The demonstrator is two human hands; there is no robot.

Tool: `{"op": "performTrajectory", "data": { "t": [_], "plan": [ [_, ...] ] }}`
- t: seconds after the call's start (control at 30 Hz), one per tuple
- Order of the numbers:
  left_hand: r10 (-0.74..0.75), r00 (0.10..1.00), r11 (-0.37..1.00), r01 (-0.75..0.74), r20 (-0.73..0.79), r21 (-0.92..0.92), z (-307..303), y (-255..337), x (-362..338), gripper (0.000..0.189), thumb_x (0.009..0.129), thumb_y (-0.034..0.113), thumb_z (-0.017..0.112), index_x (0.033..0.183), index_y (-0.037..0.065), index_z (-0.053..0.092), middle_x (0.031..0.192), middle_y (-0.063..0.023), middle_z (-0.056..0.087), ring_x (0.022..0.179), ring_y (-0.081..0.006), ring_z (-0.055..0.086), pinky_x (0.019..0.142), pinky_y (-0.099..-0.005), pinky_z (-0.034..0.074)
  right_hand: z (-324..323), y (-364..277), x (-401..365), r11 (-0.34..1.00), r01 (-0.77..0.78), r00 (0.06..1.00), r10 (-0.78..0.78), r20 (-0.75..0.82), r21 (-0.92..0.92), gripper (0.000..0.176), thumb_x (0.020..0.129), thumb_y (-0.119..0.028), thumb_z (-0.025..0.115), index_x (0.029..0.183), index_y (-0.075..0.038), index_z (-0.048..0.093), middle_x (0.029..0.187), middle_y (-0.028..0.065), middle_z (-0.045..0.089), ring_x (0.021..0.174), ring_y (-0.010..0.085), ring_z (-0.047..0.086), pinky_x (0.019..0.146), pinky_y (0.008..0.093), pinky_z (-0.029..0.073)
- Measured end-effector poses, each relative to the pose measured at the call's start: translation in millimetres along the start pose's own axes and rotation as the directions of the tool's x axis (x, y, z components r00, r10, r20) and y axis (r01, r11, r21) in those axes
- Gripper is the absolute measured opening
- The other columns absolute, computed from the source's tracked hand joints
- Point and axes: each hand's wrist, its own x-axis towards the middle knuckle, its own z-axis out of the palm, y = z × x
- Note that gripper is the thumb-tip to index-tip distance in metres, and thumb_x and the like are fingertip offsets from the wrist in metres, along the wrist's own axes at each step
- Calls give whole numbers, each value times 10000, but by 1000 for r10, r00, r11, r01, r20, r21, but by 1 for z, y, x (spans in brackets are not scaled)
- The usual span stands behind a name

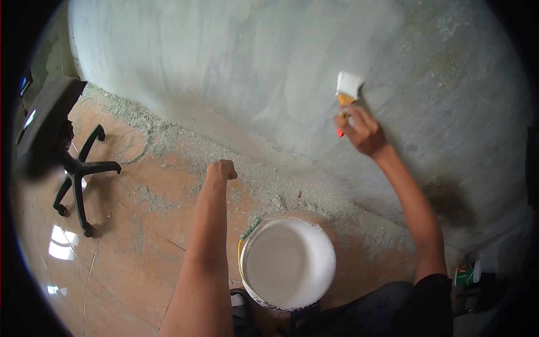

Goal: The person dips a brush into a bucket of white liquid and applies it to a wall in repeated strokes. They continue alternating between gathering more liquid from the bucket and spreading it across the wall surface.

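- Right hand (362, 130) grips a paintbrush (348, 90); bristles touch the grey wall (224, 67).
- Left hand (223, 169) is fisted, holding nothing.
- Paint bucket (287, 264) stands on the dusty tiled floor (129, 224).
- Office chair (62, 146) stands at left.

We can read no text, number or sign here. The small green container (464, 275), low and well to the right of our right hand (364, 130), seems to bear a label, but it is too small and blurred to make out. We can read no marking on the brush (348, 90) in that hand.
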Motion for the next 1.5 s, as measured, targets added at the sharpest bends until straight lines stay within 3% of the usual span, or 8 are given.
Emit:
{"op": "performTrajectory", "data": {
  "t": [0.13,0.23,0.4,0.7,0.9,1.23,1.4,1.5],
  "plan": [
    [-1,999,1000,2,-43,19,0,-5,-4,275,683,164,604,938,87,676,1000,-90,661,930,-256,643,771,-368,503,-1,-32,-14,986,-52,998,47,33,157,148,867,-87,540,1012,-93,511,901,109,610,797,237,640,655,303,563],
    [10,999,1000,-9,-39,12,-2,-5,-8,281,683,167,604,943,88,676,1002,-92,661,927,-256,644,775,-374,503,-2,-42,-22,754,-425,905,353,236,501,125,887,-93,529,994,-53,477,867,114,609,759,259,635,642,291,546],
    [-6,1000,1000,7,-30,11,-1,-4,1,277,686,169,605,942,89,678,1008,-93,661,931,-258,643,788,-380,501,12,4,-41,875,-357,934,340,110,328,120,920,-131,495,960,-24,458,727,108,561,549,170,550,438,258,478],
    [53,997,996,-49,-53,73,0,6,3,316,731,313,598,892,56,687,940,-134,666,882,-285,633,776,-396,488,-72,86,33,999,-11,951,23,-307,40,236,847,2,588,1051,-10,471,985,180,622,922,320,640,779,375,538],
    [41,999,997,-39,-30,67,-1,9,-6,338,746,320,595,950,66,682,1004,-127,658,932,-294,621,814,-412,482,-37,56,-8,974,51,990,-78,-115,-220,103,870,-68,523,969,-68,493,972,128,597,928,280,628,711,344,571],
    [12,1000,992,-13,13,123,11,-14,8,248,817,297,632,972,111,683,1041,-82,657,959,-255,619,834,-413,480,7,-53,-79,956,-130,991,131,14,262,112,854,-60,525,939,-71,452,901,108,587,702,215,633,482,302,535],
    [10,1000,990,-12,15,143,17,-13,26,270,790,268,648,1022,133,678,1105,-85,639,1027,-257,601,858,-416,477,-21,24,-41,907,-291,957,275,93,303,117,914,-123,503,948,-35,435,689,108,541,514,171,544,439,287,467],
    [-12,1000,991,11,3,135,12,1,8,286,771,258,657,1030,138,678,1118,-84,635,1049,-262,594,860,-412,477,-64,95,12,770,-476,857,514,27,425,188,906,-182,554,960,-25,466,779,161,597,700,308,632,587,355,484]
  ]
}}
